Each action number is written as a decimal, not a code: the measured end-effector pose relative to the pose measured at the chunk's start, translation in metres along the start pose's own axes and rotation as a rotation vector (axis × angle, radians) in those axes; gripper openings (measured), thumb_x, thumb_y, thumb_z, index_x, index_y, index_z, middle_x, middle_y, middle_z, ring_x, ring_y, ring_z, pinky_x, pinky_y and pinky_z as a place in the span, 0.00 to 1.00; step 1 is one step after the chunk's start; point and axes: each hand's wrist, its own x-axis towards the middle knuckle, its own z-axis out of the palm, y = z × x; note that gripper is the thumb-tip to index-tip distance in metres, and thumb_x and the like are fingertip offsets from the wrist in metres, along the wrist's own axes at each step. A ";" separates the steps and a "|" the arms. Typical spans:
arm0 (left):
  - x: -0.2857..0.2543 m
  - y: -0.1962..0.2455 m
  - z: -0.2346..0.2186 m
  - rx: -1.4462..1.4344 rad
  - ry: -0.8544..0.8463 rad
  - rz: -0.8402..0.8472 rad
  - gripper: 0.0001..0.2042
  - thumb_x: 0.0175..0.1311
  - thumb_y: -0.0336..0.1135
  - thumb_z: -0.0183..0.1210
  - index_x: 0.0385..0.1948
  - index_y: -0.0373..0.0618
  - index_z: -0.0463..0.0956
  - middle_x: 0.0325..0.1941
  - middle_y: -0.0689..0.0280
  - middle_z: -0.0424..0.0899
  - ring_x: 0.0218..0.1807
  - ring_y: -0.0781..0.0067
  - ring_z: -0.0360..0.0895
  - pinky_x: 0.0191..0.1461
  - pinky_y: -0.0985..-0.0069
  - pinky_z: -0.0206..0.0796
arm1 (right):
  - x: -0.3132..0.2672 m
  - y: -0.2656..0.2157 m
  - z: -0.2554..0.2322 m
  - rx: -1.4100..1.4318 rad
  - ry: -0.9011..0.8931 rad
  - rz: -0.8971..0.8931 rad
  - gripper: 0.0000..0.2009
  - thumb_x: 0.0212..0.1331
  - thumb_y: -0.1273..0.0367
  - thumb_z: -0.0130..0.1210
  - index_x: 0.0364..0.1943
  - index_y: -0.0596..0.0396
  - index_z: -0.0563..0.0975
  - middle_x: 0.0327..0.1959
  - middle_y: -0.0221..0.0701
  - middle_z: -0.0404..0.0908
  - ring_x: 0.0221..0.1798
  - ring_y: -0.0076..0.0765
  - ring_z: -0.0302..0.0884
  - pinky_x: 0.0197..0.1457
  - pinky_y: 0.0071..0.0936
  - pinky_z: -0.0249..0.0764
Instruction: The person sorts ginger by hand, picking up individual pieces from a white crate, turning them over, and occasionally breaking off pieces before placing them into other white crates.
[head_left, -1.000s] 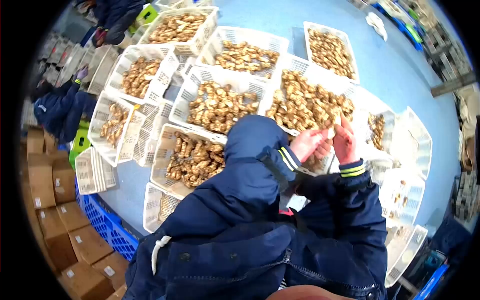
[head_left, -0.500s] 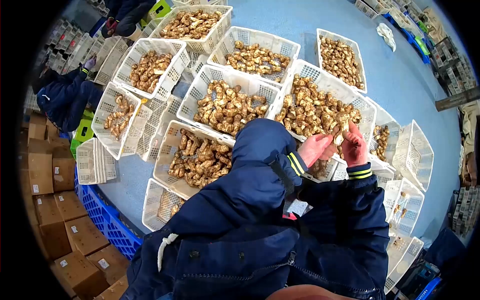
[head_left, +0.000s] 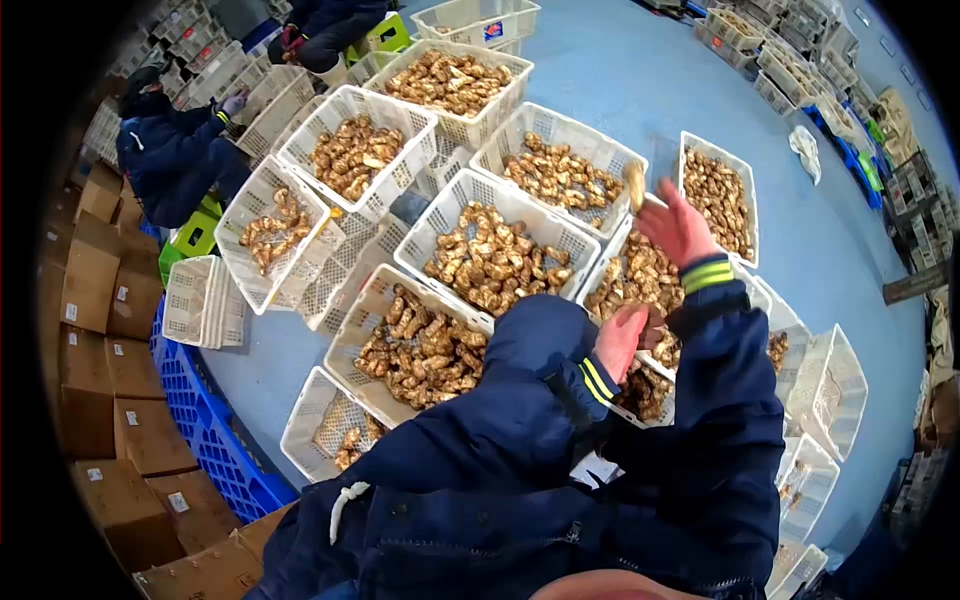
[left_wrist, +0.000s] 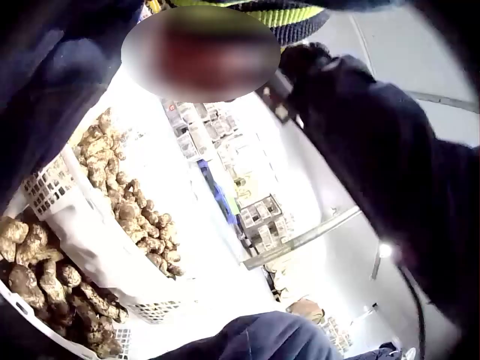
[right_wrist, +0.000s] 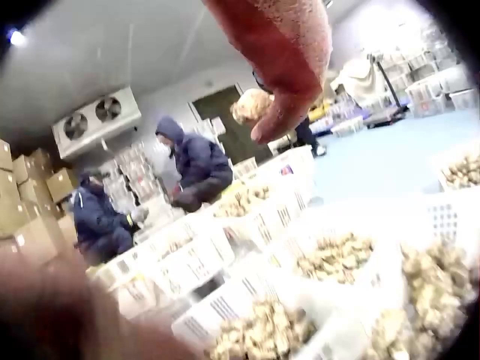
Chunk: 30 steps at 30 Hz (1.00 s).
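Note:
My right hand (head_left: pixel 680 228) reaches out over the crates, its thumb spread apart from the fingers. A pale, long-stemmed mushroom (head_left: pixel 635 186) is right at its fingertips, upright in the head view. In the right wrist view, the mushroom (right_wrist: pixel 253 106) shows behind a bent digit. My left hand (head_left: pixel 620 338) is lower and nearer my body, over the near edge of a crate of brown mushrooms (head_left: pixel 640 275). Its fingers are in shadow, and I cannot tell whether they hold anything. A blurred patch covers the upper part of the left wrist view.
White plastic crates (head_left: pixel 440 215) of mushrooms stand close together around me on the blue floor (head_left: pixel 590 60). Cardboard boxes (head_left: pixel 150 435) and a blue pallet (head_left: pixel 215 420) are at the left. Two people in dark jackets (right_wrist: pixel 196 161) sit beyond the crates.
My right hand has moved away from the left, forward and up over the crates, with the mushroom. The left hand stays near my body. The head view has turned leftward.

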 end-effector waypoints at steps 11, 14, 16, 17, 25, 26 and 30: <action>0.005 -0.004 -0.011 -0.053 -0.033 -0.010 0.11 0.64 0.39 0.47 0.38 0.41 0.70 0.32 0.63 0.78 0.29 0.76 0.75 0.34 0.80 0.68 | -0.015 0.045 -0.098 -0.707 0.051 -0.204 0.13 0.58 0.67 0.49 0.45 0.58 0.72 0.35 0.27 0.77 0.34 0.24 0.75 0.37 0.21 0.72; 0.009 -0.004 -0.011 0.000 -0.033 -0.026 0.11 0.64 0.40 0.48 0.37 0.42 0.71 0.32 0.62 0.79 0.30 0.74 0.77 0.34 0.78 0.70 | -0.002 0.089 -0.256 -1.795 0.027 -0.169 0.23 0.51 0.51 0.48 0.39 0.56 0.76 0.41 0.39 0.77 0.40 0.40 0.76 0.45 0.32 0.71; 0.008 -0.010 -0.011 0.014 -0.022 0.001 0.11 0.64 0.38 0.47 0.37 0.41 0.72 0.32 0.62 0.80 0.31 0.73 0.78 0.34 0.77 0.70 | -0.043 0.087 -0.240 -1.641 0.357 0.285 0.19 0.53 0.56 0.46 0.45 0.50 0.74 0.46 0.38 0.75 0.47 0.41 0.73 0.49 0.34 0.69; 0.011 -0.016 -0.009 -0.049 0.010 0.044 0.10 0.63 0.37 0.47 0.37 0.41 0.72 0.32 0.62 0.80 0.30 0.72 0.78 0.35 0.77 0.71 | -0.046 0.099 -0.264 -1.804 0.398 0.377 0.15 0.56 0.64 0.45 0.47 0.49 0.73 0.48 0.35 0.75 0.49 0.39 0.72 0.50 0.33 0.70; 0.006 0.004 0.005 0.106 0.074 0.040 0.15 0.63 0.40 0.47 0.42 0.37 0.70 0.40 0.57 0.78 0.38 0.67 0.75 0.43 0.70 0.68 | -0.070 0.088 -0.304 -2.290 -0.148 -0.140 0.11 0.51 0.66 0.46 0.38 0.51 0.76 0.31 0.33 0.79 0.33 0.40 0.76 0.34 0.35 0.71; 0.000 0.004 -0.001 0.092 0.050 0.000 0.16 0.64 0.41 0.46 0.43 0.36 0.69 0.41 0.56 0.77 0.39 0.66 0.75 0.44 0.70 0.67 | -0.078 0.099 -0.300 -1.802 0.134 0.158 0.13 0.52 0.64 0.46 0.39 0.51 0.76 0.28 0.32 0.78 0.31 0.36 0.76 0.33 0.32 0.71; 0.007 0.007 0.004 0.084 -0.025 0.035 0.19 0.64 0.44 0.45 0.46 0.35 0.67 0.43 0.54 0.75 0.39 0.65 0.74 0.45 0.70 0.67 | -0.064 0.086 -0.285 -1.486 0.274 0.350 0.18 0.52 0.58 0.49 0.45 0.50 0.75 0.28 0.32 0.79 0.27 0.28 0.75 0.31 0.27 0.71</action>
